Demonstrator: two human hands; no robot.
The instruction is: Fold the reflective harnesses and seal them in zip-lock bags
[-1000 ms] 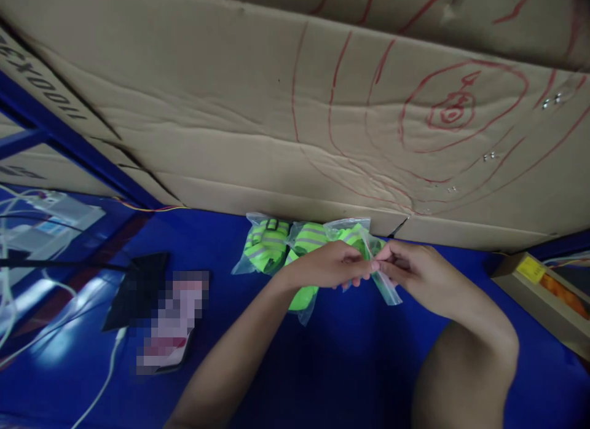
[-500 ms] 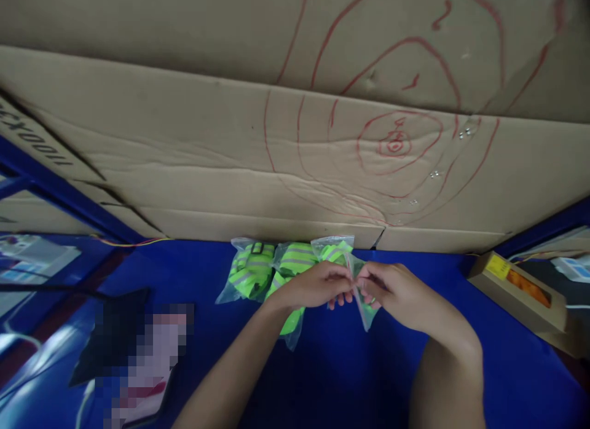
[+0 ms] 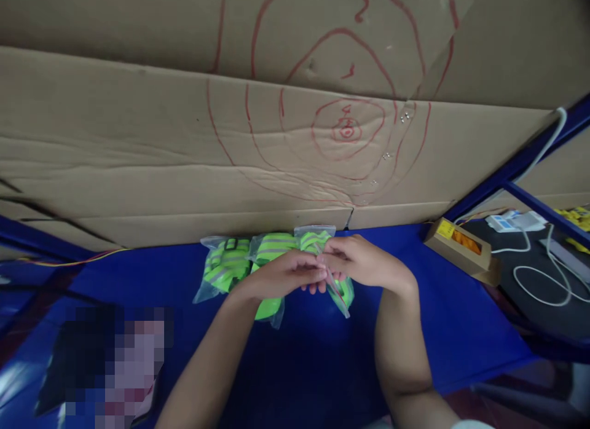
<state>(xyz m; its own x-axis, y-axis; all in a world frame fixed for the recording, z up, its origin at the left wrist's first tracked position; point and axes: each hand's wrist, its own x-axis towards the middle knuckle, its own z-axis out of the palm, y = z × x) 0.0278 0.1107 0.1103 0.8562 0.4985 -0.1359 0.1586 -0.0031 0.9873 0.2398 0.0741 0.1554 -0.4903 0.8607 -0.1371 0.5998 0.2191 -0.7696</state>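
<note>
My left hand (image 3: pixel 286 276) and my right hand (image 3: pixel 364 263) meet over a blue table (image 3: pixel 415 318), fingers pinched together on the top edge of a clear plastic bag (image 3: pixel 342 294) that holds a neon green strap. The bag hangs down between the hands. Behind them, against the cardboard wall, lie more clear bags of neon green reflective straps (image 3: pixel 225 268), side by side. One more green bag (image 3: pixel 270 309) sticks out under my left wrist.
A cardboard sheet (image 3: pixel 276 140) with red circles drawn on it stands along the table's back. A small brown box with an orange window (image 3: pixel 461 247) sits at the right. White cables and a power strip (image 3: pixel 520 223) lie beyond. A blurred patch (image 3: pixel 110 361) covers something at the lower left.
The view has swung right, so the hands and bags sit further left in the picture. Both hands stay pinched on the bag's edge; the bag now hangs more below the right hand.
</note>
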